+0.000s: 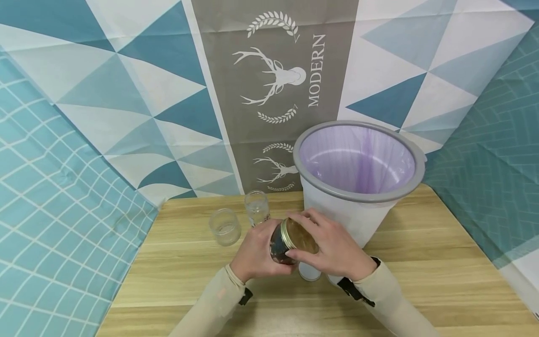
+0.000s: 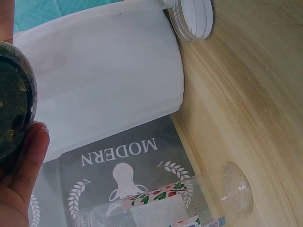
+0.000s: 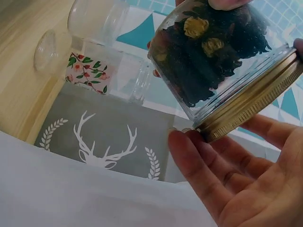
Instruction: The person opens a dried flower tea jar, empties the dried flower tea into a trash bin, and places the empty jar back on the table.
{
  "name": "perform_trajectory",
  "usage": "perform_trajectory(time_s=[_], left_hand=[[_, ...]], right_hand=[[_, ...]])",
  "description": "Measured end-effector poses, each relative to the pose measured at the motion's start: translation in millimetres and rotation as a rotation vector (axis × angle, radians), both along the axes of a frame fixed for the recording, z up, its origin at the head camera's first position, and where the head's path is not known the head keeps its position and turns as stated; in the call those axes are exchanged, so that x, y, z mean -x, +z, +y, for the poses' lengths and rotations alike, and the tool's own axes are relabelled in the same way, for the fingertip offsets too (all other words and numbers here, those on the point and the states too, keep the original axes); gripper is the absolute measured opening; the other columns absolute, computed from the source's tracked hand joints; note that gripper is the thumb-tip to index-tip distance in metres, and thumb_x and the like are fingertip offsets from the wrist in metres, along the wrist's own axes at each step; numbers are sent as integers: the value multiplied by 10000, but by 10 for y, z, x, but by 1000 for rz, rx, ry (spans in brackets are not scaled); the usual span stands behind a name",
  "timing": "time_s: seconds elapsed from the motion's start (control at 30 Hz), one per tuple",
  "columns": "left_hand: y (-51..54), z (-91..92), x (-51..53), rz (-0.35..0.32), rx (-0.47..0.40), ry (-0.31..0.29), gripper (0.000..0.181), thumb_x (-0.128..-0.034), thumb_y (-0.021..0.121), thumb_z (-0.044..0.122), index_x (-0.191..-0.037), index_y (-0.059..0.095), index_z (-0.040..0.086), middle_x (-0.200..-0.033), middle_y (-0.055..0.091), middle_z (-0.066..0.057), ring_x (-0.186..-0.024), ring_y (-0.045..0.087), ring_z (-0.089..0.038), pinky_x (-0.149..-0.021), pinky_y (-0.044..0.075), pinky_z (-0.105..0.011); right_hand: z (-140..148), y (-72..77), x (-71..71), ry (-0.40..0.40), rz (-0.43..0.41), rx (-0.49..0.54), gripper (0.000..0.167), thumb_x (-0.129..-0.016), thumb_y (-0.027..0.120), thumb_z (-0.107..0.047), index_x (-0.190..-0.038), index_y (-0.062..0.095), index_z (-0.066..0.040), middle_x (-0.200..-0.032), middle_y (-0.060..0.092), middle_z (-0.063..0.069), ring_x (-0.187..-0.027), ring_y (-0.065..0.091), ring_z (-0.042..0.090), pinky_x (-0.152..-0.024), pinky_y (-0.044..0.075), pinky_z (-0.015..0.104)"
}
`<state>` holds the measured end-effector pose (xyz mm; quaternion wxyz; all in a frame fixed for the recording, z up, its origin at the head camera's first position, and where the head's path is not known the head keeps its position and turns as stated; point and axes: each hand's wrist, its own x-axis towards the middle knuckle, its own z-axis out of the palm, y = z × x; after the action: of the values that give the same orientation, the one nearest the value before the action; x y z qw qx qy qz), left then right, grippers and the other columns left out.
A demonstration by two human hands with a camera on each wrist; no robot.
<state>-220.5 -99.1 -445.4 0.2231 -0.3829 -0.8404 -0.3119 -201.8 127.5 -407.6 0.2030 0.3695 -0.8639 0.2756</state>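
A glass jar (image 1: 277,247) is held tilted above the table, in front of the bin. Dark dried leaves and yellow flower-like pieces show through its wall in the right wrist view, under a gold screw lid (image 3: 255,97). My left hand (image 1: 255,250) grips the glass body from the left. With fingers and thumb about its rim, my right hand (image 1: 338,245) holds the lid, which is on the jar. In the left wrist view the jar's base (image 2: 13,106) faces the camera, and only part of the left hand (image 2: 26,177) shows.
A white bin (image 1: 341,210) with a grey rim and lilac lining stands behind my right hand. Behind my left hand are a plain glass (image 1: 226,229) and a floral-printed glass (image 1: 257,209). Close by the bin's foot lies a clear round container (image 1: 309,272), partly hidden.
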Motion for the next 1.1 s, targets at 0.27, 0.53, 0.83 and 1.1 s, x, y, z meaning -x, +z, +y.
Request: perform_trajectory(time_s=[0.27,0.53,0.83,1.1], left_hand=[[-14,-11,26,6,-6,-10,795,-544,946,388,-1232,641,130,-1066,709,37,-922,679,-94,-814,580,-245],[-28,8,26,10,-6,-23,764,-539,946,386,-1194,647,131,-1040,703,41,-892,666,-83,-811,571,-237],[-37,16,17,24,11,-7,819,-518,953,397,-1218,635,113,-1047,697,31,-882,662,-94,-791,571,-242],[-48,14,12,30,21,-11,846,-519,960,405,-1240,626,116,-1072,700,24,-924,671,-101,-823,577,-249]], right_hand=[[104,37,19,74,-57,-45,834,-907,736,-550,-1604,393,-247,-1541,495,-9,-1344,567,219,-1041,533,440],[82,29,18,34,-35,12,764,-941,716,-484,-1595,412,-232,-1417,586,-3,-1259,602,160,-1024,535,399],[60,46,-15,-23,-19,-10,803,-914,665,-652,-1544,497,-183,-1189,626,-42,-962,617,101,-843,558,335],[175,81,-17,105,-117,-37,837,-890,780,-503,-1595,406,-250,-1487,541,-27,-1319,580,181,-1047,534,423]])
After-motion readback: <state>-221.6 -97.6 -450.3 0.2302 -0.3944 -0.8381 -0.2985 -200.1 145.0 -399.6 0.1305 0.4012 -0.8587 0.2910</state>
